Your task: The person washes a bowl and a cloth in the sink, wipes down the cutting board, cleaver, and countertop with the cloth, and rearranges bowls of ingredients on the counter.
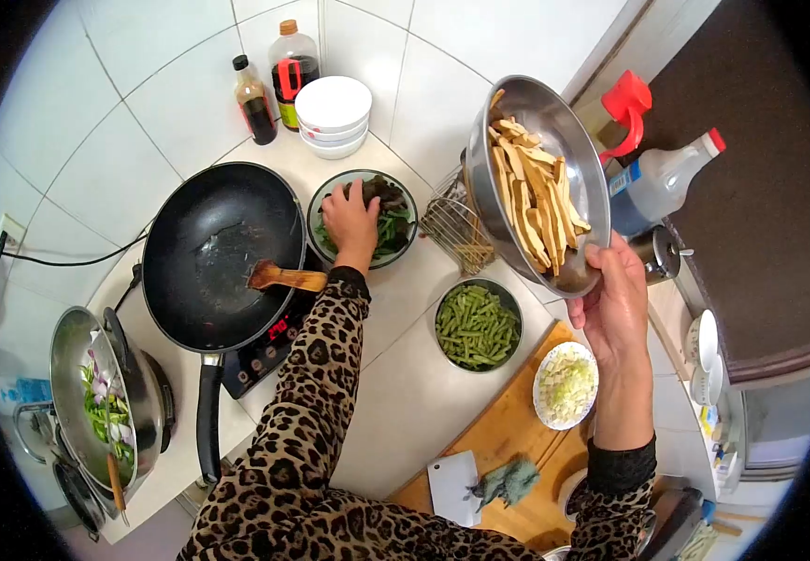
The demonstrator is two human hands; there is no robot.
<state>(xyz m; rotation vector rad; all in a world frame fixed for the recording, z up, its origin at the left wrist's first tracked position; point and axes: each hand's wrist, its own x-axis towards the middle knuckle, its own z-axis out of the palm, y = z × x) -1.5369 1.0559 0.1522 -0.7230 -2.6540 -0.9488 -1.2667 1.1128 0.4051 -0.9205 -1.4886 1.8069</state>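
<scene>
My right hand (pixel 612 297) grips the rim of a steel bowl (pixel 594 178), held up and tilted toward me. Pale brown-edged strips (pixel 537 192), which look like dried tofu, lie in it. My left hand (pixel 351 224) reaches into a glass bowl (pixel 408 245) of green pieces and dark, leafy pieces. Its fingers are apart on the contents; the fingertips are partly hidden. Left of that hand, a black wok (pixel 222 238) sits on an induction cooker (pixel 260 360), with a wooden spatula (pixel 283 277) inside it.
Cut green beans (pixel 478 325) fill a bowl near a cutting board (pixel 503 435), which carries a plate of chopped pale vegetables (pixel 566 385), a white scraper (pixel 454 488) and a cloth (pixel 508 481). A steel pan (pixel 78 374) stands left. Stacked bowls (pixel 334 105) and sauce bottles (pixel 255 101) line the wall.
</scene>
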